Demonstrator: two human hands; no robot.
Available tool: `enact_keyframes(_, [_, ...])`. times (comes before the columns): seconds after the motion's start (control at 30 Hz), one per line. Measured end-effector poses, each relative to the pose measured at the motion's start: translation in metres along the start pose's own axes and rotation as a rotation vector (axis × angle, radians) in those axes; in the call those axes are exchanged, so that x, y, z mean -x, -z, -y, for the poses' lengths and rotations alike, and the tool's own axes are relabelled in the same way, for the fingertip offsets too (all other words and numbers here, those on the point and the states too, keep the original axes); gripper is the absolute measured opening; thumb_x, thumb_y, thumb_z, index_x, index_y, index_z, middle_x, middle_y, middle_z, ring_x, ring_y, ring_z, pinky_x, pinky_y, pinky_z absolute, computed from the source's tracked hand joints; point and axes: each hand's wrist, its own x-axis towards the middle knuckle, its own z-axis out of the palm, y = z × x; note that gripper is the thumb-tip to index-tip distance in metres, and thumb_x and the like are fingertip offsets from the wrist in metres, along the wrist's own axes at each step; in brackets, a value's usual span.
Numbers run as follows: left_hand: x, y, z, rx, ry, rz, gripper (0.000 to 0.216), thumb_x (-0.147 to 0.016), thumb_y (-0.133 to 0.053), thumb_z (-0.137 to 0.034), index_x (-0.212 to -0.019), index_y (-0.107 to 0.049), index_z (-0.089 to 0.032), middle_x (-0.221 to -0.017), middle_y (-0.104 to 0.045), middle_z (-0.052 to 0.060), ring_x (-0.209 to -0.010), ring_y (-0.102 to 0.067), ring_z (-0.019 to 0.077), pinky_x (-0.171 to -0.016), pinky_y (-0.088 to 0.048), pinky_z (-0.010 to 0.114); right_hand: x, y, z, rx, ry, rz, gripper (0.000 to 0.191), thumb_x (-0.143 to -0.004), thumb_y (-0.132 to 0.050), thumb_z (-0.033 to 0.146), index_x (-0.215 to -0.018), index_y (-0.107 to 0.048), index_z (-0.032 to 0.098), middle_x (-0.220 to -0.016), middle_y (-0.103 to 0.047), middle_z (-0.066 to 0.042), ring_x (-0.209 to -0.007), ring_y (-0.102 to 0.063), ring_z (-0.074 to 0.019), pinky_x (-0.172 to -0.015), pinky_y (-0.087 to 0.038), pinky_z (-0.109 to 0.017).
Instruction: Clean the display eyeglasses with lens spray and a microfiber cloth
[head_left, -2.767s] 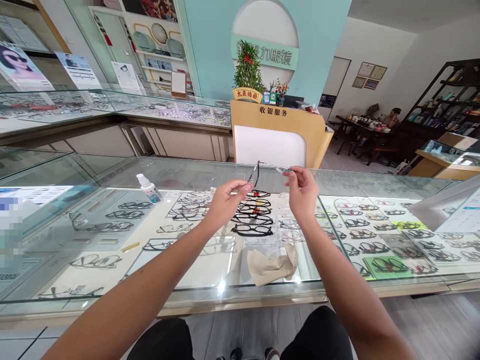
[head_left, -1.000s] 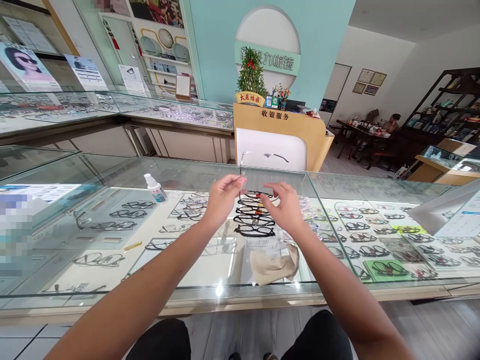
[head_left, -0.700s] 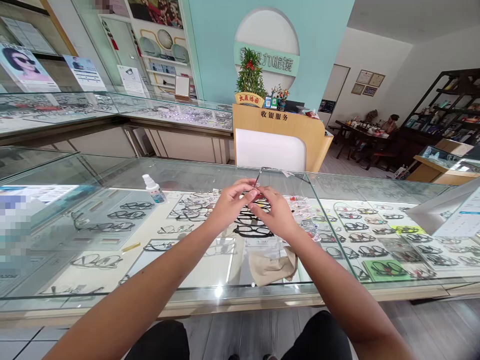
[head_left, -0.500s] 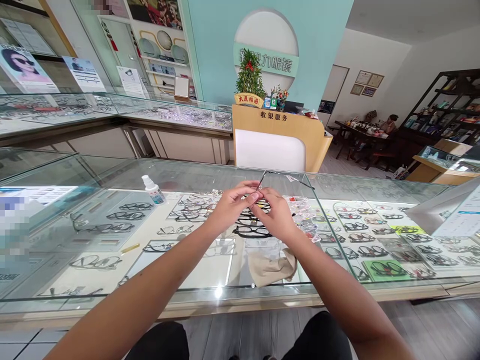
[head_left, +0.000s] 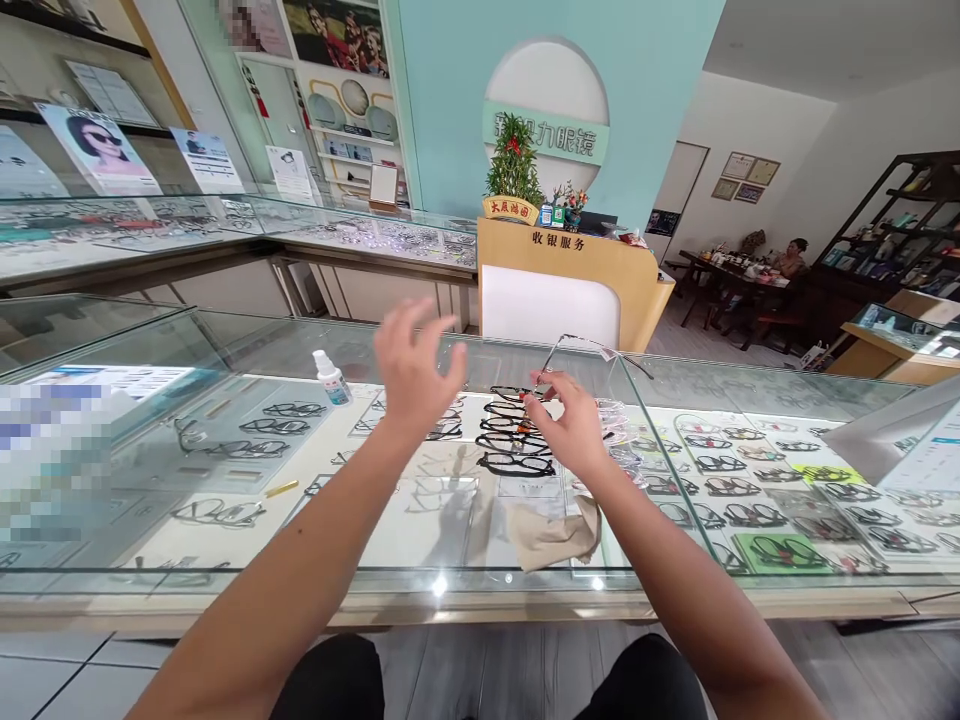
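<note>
My right hand (head_left: pixel 568 415) is closed on a pair of eyeglasses (head_left: pixel 553 350). Thin dark temples and a small white tag stick up beyond the fingers; the front of the frame is mostly hidden. My left hand (head_left: pixel 415 365) is lifted off to the left above the glass counter (head_left: pixel 465 585), fingers spread and empty, a little blurred. Under and beside the right hand, several black-framed glasses (head_left: pixel 516 465) lie in a column inside the display case. Closer to me, a crumpled beige cloth (head_left: pixel 555 537) rests on the glass top.
A white spray bottle (head_left: pixel 331 378) stands on the counter left of my left hand. Printed signs stand at the counter's left and right (head_left: pixel 926 440) ends. Across the aisle is a wooden cashier desk (head_left: pixel 645 300) with a plant. Someone (head_left: pixel 791 258) sits at a far table.
My left hand has let go of the eyeglasses and moved up and left, its fingers opening. My right hand keeps hold of them. The view has shifted slightly.
</note>
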Motion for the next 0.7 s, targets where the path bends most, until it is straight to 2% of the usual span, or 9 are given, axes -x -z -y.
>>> enact_keyframes(0.1, [-0.014, 0.014, 0.037, -0.142, 0.197, -0.136, 0.057, -0.088, -0.075, -0.019, -0.144, -0.064, -0.021, -0.173, -0.039, 0.019, -0.169, -0.020, 0.0454, -0.137, -0.009, 0.072, -0.001, 0.003, 0.000, 0.010, -0.008, -0.009, 0.025, -0.099, -0.069, 0.034, -0.120, -0.077, 0.024, -0.119, -0.082, -0.010, -0.099, -0.075, -0.0277, -0.102, -0.060, -0.049])
enact_keyframes(0.2, [-0.018, 0.022, 0.069, -0.210, 0.333, -0.162, 0.064, -0.085, -0.074, -0.015, -0.147, -0.060, -0.018, -0.176, -0.031, 0.022, -0.169, -0.014, 0.0485, -0.134, -0.007, 0.077, -0.001, 0.004, 0.000, 0.021, -0.024, -0.003, 0.023, -0.099, -0.069, 0.033, -0.118, -0.077, 0.024, -0.118, -0.082, -0.010, -0.101, -0.075, -0.0286, -0.104, -0.059, -0.051])
enact_keyframes(0.27, [-0.016, 0.022, 0.085, -0.244, 0.421, -0.131, 0.060, -0.086, -0.072, -0.015, -0.145, -0.061, -0.015, -0.172, -0.037, 0.025, -0.166, -0.023, 0.0497, -0.132, -0.013, 0.077, 0.000, 0.005, 0.001, 0.020, -0.033, 0.004, 0.023, -0.099, -0.068, 0.034, -0.118, -0.077, 0.024, -0.118, -0.082, -0.010, -0.103, -0.074, -0.0290, -0.105, -0.059, -0.051])
enact_keyframes(0.4, [-0.009, 0.017, 0.104, -0.321, 0.593, -0.007, 0.045, -0.091, -0.069, -0.017, -0.135, -0.065, -0.014, -0.148, -0.058, 0.025, -0.148, -0.046, 0.0482, -0.123, -0.035, 0.071, 0.001, 0.005, 0.001, 0.013, -0.033, 0.001, 0.024, -0.099, -0.068, 0.034, -0.118, -0.077, 0.023, -0.119, -0.082, -0.010, -0.103, -0.074, -0.0294, -0.104, -0.058, -0.051])
enact_keyframes(0.5, [-0.005, 0.017, 0.113, -0.340, 0.612, 0.026, 0.040, -0.095, -0.062, -0.011, -0.135, -0.064, -0.014, -0.145, -0.058, 0.022, -0.146, -0.046, 0.0434, -0.120, -0.040, 0.062, 0.000, 0.005, 0.002, 0.009, -0.031, -0.004, 0.022, -0.099, -0.067, 0.034, -0.115, -0.077, 0.024, -0.120, -0.082, -0.009, -0.102, -0.073, -0.0290, -0.103, -0.057, -0.051])
enact_keyframes(0.6, [-0.001, 0.018, 0.120, -0.317, 0.616, 0.014, 0.049, -0.095, -0.056, -0.001, -0.142, -0.058, -0.012, -0.147, -0.053, 0.020, -0.141, -0.049, 0.0370, -0.118, -0.042, 0.054, -0.001, 0.005, 0.003, 0.006, -0.037, -0.007, 0.022, -0.098, -0.067, 0.035, -0.115, -0.076, 0.024, -0.121, -0.082, -0.009, -0.098, -0.072, -0.0279, -0.101, -0.057, -0.050])
enact_keyframes(0.7, [0.002, 0.016, 0.128, -0.273, 0.658, -0.013, 0.056, -0.094, -0.053, 0.004, -0.147, -0.048, -0.011, -0.142, -0.055, 0.018, -0.132, -0.054, 0.0319, -0.116, -0.042, 0.049, -0.001, 0.006, 0.003, 0.004, -0.042, -0.011, 0.022, -0.098, -0.067, 0.035, -0.115, -0.076, 0.024, -0.121, -0.081, -0.009, -0.096, -0.071, -0.0271, -0.100, -0.056, -0.049])
